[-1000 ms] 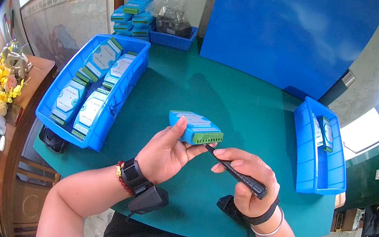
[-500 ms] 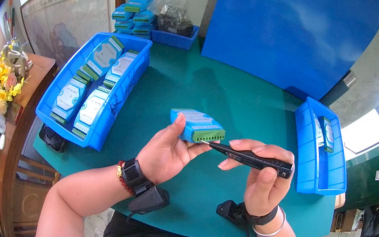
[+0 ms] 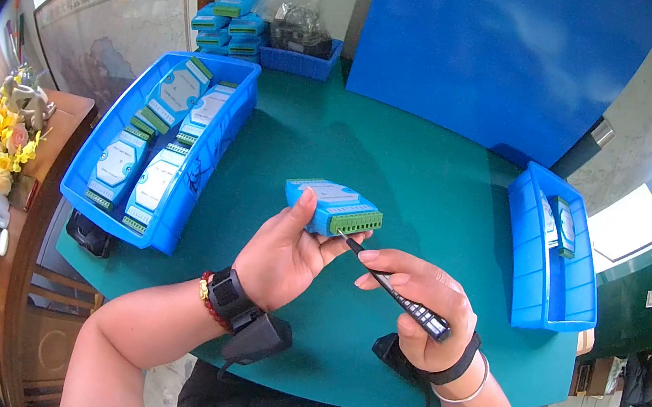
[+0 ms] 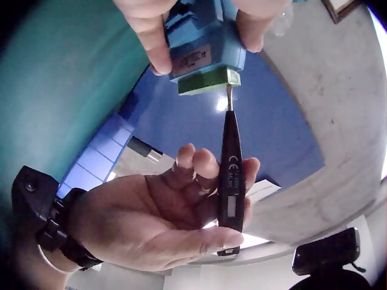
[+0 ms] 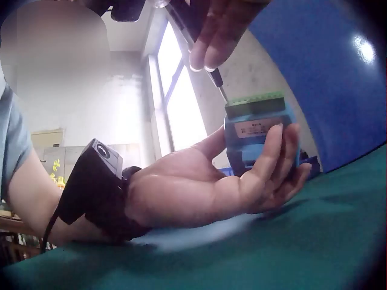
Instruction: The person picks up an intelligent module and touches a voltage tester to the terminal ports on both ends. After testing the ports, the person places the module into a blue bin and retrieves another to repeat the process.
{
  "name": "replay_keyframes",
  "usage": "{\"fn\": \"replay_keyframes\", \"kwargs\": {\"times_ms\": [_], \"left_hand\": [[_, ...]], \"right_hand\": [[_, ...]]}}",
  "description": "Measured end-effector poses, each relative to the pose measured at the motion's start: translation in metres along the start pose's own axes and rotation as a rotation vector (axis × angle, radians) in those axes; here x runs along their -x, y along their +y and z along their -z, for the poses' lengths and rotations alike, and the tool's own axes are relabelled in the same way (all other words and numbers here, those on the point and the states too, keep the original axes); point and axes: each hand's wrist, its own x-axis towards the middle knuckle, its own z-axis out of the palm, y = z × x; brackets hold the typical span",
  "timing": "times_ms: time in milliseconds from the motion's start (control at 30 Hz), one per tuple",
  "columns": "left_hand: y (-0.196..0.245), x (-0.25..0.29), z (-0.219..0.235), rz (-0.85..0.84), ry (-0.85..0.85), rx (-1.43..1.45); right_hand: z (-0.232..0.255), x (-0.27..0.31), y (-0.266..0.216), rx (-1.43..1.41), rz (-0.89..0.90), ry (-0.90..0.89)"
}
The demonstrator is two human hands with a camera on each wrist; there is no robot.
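My left hand (image 3: 276,262) holds a blue electronics module (image 3: 330,196) above the table, thumb on its near side and fingers beneath. A green terminal block (image 3: 357,223) runs along the end facing right. With my right hand (image 3: 437,323) I grip a slim black voltage tester screwdriver (image 3: 397,293). Its metal tip meets the near corner of the terminal block. In the left wrist view the tester (image 4: 232,175) shows a small display window and printed marks. A pale label (image 5: 257,128) is visible on the module's underside in the right wrist view.
A blue bin (image 3: 182,206) of similar modules stands on the left, and another blue bin (image 3: 538,292) with a couple of modules on the right. Stacked modules (image 3: 234,18) and a small tray (image 3: 301,66) with a bagged black item sit at the back, beside a blue panel (image 3: 494,60).
The screwdriver swung up nearly level, then back to a slant with its handle toward me, its tip at the terminal block. The module has shifted slightly left and away from me.
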Motion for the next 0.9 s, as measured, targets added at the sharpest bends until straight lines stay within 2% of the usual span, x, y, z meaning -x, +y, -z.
{"fn": "replay_keyframes", "kwargs": {"times_ms": [400,467,567,600,700,800,900], "left_hand": [[0.001,0.000,0.001,0.007,-0.016,-0.002],[0.001,-0.001,-0.001,-0.051,0.026,0.037],[0.005,0.000,-0.008,-0.154,0.078,-0.030],[0.008,0.001,-0.010,-0.193,0.091,-0.073],[0.015,-0.001,-0.011,-0.294,0.130,-0.251],[0.020,0.005,-0.011,-0.280,0.156,-0.535],[0.012,0.009,-0.024,-0.305,0.091,-0.621]], "right_hand": [[0.000,0.000,0.000,0.016,0.014,0.001],[0.003,-0.002,0.000,0.019,0.026,-0.010],[0.000,0.001,-0.001,-0.233,-0.097,0.261],[0.001,-0.003,-0.006,-0.217,-0.167,0.385],[0.014,-0.010,0.003,-0.215,-0.351,0.503],[0.018,-0.009,0.017,-0.353,-0.679,0.440],[0.006,-0.010,0.015,-0.818,-0.909,0.361]]}}
